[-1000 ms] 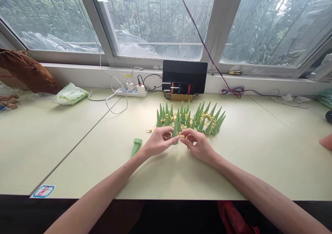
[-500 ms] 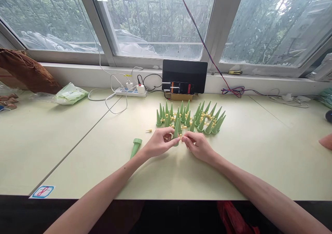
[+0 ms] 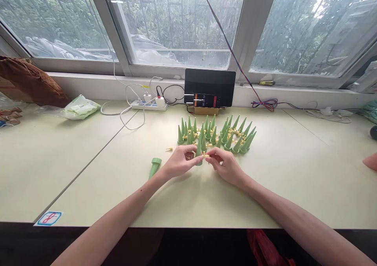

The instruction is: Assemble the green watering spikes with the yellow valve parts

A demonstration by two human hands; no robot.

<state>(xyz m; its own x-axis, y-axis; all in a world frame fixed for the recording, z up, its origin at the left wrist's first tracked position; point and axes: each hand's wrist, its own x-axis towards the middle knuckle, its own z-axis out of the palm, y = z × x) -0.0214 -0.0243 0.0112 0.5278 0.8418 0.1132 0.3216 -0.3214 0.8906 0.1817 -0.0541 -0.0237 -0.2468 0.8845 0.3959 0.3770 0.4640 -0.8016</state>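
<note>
Between the fingers of my left hand [image 3: 180,163], a green plastic watering spike [image 3: 199,145] is held upright, its pointed end up. My right hand [image 3: 225,167] pinches a small yellow valve piece [image 3: 205,155] close against the right side of that spike; fingertips partly cover the contact. Just beyond my hands stand several more green spikes [image 3: 228,142] in a cluster, points up, with small yellow pieces around them. Left of my left hand, a loose green spike [image 3: 155,166] lies on its side, partly behind my forearm. A single yellow valve piece [image 3: 169,149] lies nearby.
A phone [image 3: 206,100] showing a timer leans on a black screen [image 3: 210,79] at the back. Left of it are a power strip [image 3: 150,106] with cables and a wipes packet [image 3: 81,108]. Another person's hand [image 3: 370,162] shows at the right edge.
My right fingers have shifted slightly around the yellow valve piece, and its angle beside the spike has varied. The spike in my left hand tilted a little and is upright again.
</note>
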